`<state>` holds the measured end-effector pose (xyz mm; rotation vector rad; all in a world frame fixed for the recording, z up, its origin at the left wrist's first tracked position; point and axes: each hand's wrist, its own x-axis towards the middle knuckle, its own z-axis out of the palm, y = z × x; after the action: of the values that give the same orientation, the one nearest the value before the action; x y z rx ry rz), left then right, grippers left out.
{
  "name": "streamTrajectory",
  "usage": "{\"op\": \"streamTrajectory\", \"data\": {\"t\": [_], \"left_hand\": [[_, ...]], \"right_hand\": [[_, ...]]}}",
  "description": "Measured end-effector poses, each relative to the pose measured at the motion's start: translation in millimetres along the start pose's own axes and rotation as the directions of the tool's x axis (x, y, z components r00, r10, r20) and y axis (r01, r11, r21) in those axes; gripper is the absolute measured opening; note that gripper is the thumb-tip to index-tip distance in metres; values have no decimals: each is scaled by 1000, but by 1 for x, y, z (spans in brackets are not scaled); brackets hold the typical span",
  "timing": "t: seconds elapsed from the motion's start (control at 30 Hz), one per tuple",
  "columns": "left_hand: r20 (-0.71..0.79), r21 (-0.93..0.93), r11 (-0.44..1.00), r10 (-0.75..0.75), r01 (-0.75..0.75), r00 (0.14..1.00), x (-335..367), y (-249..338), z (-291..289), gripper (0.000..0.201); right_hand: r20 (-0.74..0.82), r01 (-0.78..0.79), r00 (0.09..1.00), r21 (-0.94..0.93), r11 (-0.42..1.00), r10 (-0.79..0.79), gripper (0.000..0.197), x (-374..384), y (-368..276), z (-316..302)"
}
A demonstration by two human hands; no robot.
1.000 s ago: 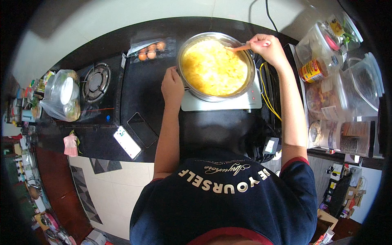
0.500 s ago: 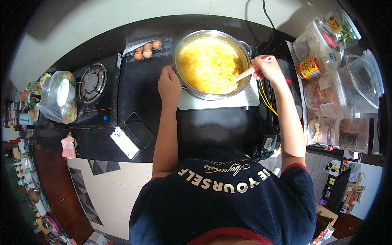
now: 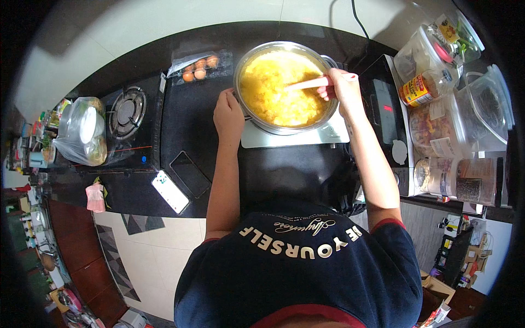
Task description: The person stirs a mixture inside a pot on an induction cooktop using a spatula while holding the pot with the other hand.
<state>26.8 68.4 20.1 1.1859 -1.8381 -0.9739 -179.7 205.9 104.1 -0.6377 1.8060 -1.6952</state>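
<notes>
A wide steel pot [image 3: 238, 70] full of steaming yellow chunky food [image 3: 273, 90] stands on a white portable cooktop [image 3: 262, 140]. At the pot's left side my left hand [image 3: 227, 113] is closed, gripping the pot by its handle, which the fingers mostly hide. Over the right part of the pot, my right hand [image 3: 343, 90] is closed around a pink-handled utensil [image 3: 309, 83]. The utensil slants leftward, and its tip meets the food near the pot's middle; the shape of its head is hidden.
Several brown eggs [image 3: 200, 73] lie in a clear tray behind and left. A gas burner [image 3: 127, 112], a filled plastic bag [image 3: 82, 136] and a phone [image 3: 170, 191] are to the left. Clear containers [image 3: 435, 123] and a jar [image 3: 418, 90] line the right side. A black cable hangs at the back.
My right hand has swung left and slightly up over the pot, carrying the utensil's tip from the lower right toward the middle. My left hand stays at the pot's side.
</notes>
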Motion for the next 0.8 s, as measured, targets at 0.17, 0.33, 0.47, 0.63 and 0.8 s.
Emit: {"op": "streamTrajectory", "data": {"t": [0.17, 0.33, 0.47, 0.63, 0.8], "left_hand": [[-27, 11, 1000, -2, 3, 1000, -1, 0, 1, 33], [1, -8, 1000, -28, 28, 1000, -2, 6, -1, 33], [-8, -12, 1000, -19, 19, 1000, -1, 1, 0, 33], [-3, 2, 1000, -23, 23, 1000, 0, -1, 2, 32], [-7, -7, 1000, 0, 0, 1000, -1, 0, 0, 32]], "right_hand": [[-26, 264, 960, -235, 935, -278, 27, 7, -14, -1], [176, 451, 887, -536, 714, -428, 24, 7, -9, -3], [469, 548, 833, -634, 546, -292, 21, -7, -7, -5], [487, 531, 832, -565, 631, -265, 16, -15, -28, -22], [507, 444, 834, -386, 808, -217, 15, -16, -74, -44]]}}
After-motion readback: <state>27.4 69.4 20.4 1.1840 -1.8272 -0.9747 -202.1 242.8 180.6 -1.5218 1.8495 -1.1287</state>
